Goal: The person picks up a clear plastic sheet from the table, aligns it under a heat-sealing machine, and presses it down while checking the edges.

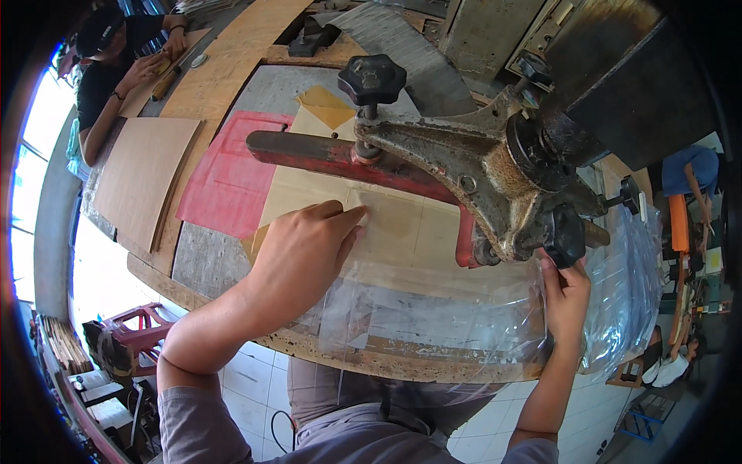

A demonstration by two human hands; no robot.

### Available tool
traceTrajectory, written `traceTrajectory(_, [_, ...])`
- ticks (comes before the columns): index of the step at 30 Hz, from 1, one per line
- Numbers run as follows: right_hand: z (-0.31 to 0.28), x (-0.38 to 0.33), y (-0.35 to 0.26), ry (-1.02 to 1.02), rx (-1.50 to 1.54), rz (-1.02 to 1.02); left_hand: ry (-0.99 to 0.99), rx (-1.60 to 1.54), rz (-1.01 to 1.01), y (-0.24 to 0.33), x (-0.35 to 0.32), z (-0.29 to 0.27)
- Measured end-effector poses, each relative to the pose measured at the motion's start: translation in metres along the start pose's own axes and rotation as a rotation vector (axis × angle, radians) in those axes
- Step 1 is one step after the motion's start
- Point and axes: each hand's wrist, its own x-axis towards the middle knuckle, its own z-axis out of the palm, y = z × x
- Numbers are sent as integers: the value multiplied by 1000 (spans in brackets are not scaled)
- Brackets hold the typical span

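Observation:
My left hand [303, 246] is closed in a pinch, thumb and forefinger on the upper edge of a clear plastic sheet [456, 321]. That sheet spreads over the cream board [297, 185] and hangs past the table's near edge. On the right, my right hand [566, 298] pinches the sheet's other side, just below a black star knob [565, 234], which partly hides its fingertips. Between and beyond the hands stands a metal press head with a red-edged bar [309, 149], low over the board. Another black knob [372, 79] tops its far arm.
Left of the board lies a pink-red sheet [228, 174], then a stack of brown boards [147, 166]. Crumpled clear film [622, 301] piles at the right. A person [124, 69] works with a wooden-handled tool [165, 83] at the far left. A maroon stool [143, 332] stands below.

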Motion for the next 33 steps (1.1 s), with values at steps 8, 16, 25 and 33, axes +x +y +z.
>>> traceTrajectory(8, [6,-1,3,44,-4,-33,-14,-2,-48,0,1,1])
traceTrajectory(16, [8,-1,6,43,26,21,0,-12,-57,0,1,1])
traceTrajectory(25, [8,1,3,42,9,21,5,-8,-66,0,0,3])
traceTrajectory(33, [6,1,-1,75,3,-45,5,5,-75,4,2,1])
